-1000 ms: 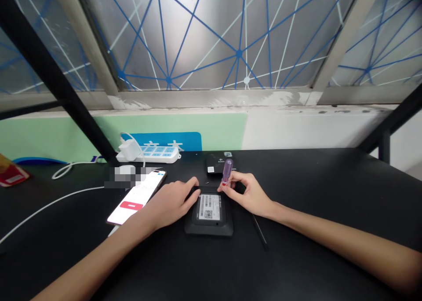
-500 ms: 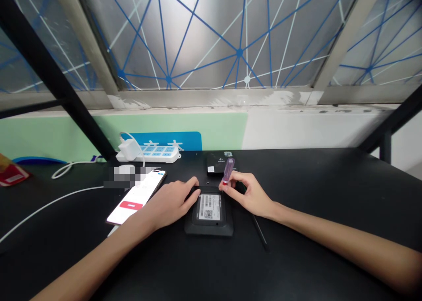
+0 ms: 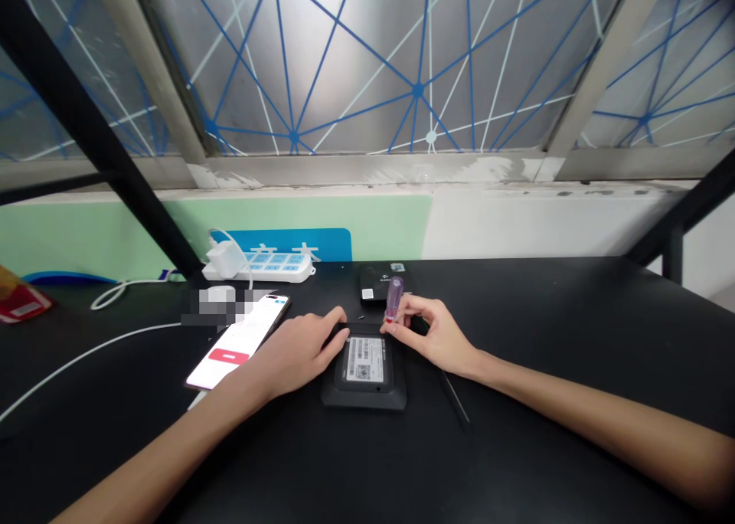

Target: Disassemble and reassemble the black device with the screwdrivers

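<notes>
A black box-shaped device (image 3: 338,394) with a white printed label (image 3: 366,359) lies in front of me on the black table. My left hand (image 3: 302,352) grips its far left corner, with the thumb on the left side and a finger along the back edge. In my right hand (image 3: 430,329), a screwdriver (image 3: 394,298) with a clear purple handle is pinched upright over the far right corner. Its tip is hidden by the fingers. From under that hand a thin black strip (image 3: 456,397) sticks out towards me; I cannot make out its kind.
Behind the device sits a flat black box (image 3: 379,285), with a tiny dark piece (image 3: 361,317) in front. To the left lie a lit phone (image 3: 238,344), a white power strip (image 3: 281,267) with a charger (image 3: 226,258), a white cable (image 3: 92,349) and a red packet (image 3: 23,302).
The screwdriver's handle has tilted slightly left and sunk a little. The thin black strip has turned, looking narrower. My left hand and the device stay in place.
</notes>
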Demonstrator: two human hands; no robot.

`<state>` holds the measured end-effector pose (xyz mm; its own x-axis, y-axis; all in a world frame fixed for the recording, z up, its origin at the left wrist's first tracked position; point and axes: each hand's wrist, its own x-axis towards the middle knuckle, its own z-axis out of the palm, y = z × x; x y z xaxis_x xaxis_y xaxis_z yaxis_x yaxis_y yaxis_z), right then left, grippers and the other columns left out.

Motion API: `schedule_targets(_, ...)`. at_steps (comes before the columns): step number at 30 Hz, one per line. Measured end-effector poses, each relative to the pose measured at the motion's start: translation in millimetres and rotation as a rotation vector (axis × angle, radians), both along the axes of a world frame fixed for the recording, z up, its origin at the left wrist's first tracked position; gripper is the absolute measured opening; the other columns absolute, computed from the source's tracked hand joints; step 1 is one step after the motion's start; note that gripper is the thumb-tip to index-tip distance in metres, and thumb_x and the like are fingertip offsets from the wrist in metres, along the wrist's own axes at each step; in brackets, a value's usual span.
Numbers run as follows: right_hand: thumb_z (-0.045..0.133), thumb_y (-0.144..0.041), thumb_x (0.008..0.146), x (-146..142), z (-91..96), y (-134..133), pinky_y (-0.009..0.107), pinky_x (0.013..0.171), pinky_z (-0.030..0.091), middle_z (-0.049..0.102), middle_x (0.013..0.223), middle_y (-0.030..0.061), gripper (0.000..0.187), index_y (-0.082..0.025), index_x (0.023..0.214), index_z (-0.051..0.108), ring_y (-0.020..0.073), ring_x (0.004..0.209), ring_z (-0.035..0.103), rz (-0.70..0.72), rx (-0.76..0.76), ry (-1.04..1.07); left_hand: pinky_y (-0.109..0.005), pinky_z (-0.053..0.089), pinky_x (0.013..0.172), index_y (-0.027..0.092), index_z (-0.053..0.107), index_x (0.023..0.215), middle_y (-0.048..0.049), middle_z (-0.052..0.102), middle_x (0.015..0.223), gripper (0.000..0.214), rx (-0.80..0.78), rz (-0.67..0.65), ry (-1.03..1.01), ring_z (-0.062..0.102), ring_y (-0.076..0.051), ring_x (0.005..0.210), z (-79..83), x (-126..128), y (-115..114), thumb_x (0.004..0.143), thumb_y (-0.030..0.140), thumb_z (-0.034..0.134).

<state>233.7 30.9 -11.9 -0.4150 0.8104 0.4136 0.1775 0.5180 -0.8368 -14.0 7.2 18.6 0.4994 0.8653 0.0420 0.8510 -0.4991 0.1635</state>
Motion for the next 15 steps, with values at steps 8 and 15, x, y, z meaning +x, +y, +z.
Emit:
schedule_targets(8, 0.064, -0.03, 0.089, 0.4, -0.2, 0.8, 0.031, 0.066, 0.047, 0.071, 0.079, 0.0039, 0.012, -0.018, 0.085, 0.064, 0.015, 0.066, 0.055, 0.019, 0.035, -0.021, -0.032, 0.04, 0.061, 0.021, 0.052, 0.111, -0.0024, 0.062, 0.072, 0.035, -0.018, 0.012, 0.001, 0.061, -0.023, 0.066, 2.8, 1.4, -1.0, 0.102, 0.044, 0.026)
schedule_targets(15, 0.064, -0.029, 0.089, 0.9, -0.7, 1.0, 0.03, 0.066, 0.046, 0.07, 0.079, 0.0037, 0.012, -0.018, 0.085, 0.065, 0.0149, 0.066, 0.055, 0.021, 0.04, -0.03, -0.033, 0.04, 0.062, 0.022, 0.051, 0.111, -0.0021, 0.061, 0.072, 0.033, -0.025, 0.011, 0.004, 0.06, -0.023, 0.067, 2.1, 1.1, -0.9, 0.103, 0.043, 0.027)
